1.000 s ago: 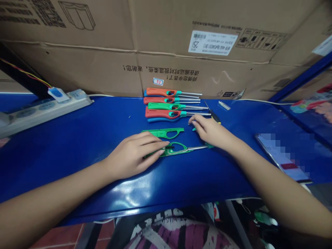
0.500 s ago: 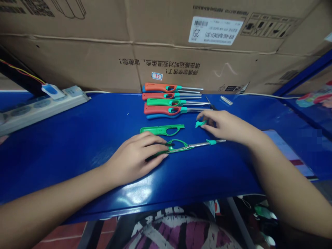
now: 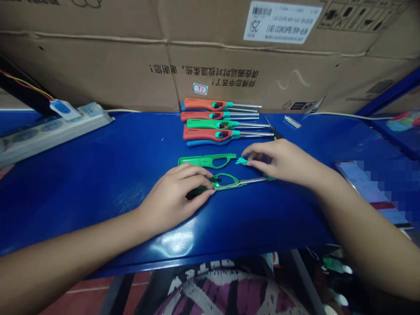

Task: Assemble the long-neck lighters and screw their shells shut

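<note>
My left hand (image 3: 180,192) is closed over the handle end of an opened green lighter half (image 3: 229,186), which lies flat on the table. A metal tube (image 3: 254,180) runs out from that half to the right. Between thumb and fingertips my right hand (image 3: 278,159) pinches a small teal plastic piece (image 3: 242,161), just above the tube. Behind my left hand lies a second green casing half (image 3: 206,161), its inner side up. The teal collar on the tube is mostly hidden below my right hand.
Several assembled lighters (image 3: 210,131) lie in a stack at the back, before a large cardboard box (image 3: 114,78). A power strip (image 3: 55,131) is at the left. A screwdriver (image 3: 276,133) and a small clear tube (image 3: 292,122) lie behind my right hand; a phone (image 3: 361,179) is right.
My right hand has moved left with the teal piece, closer to the green lighter half. My left hand keeps its hold. The view has shifted slightly.
</note>
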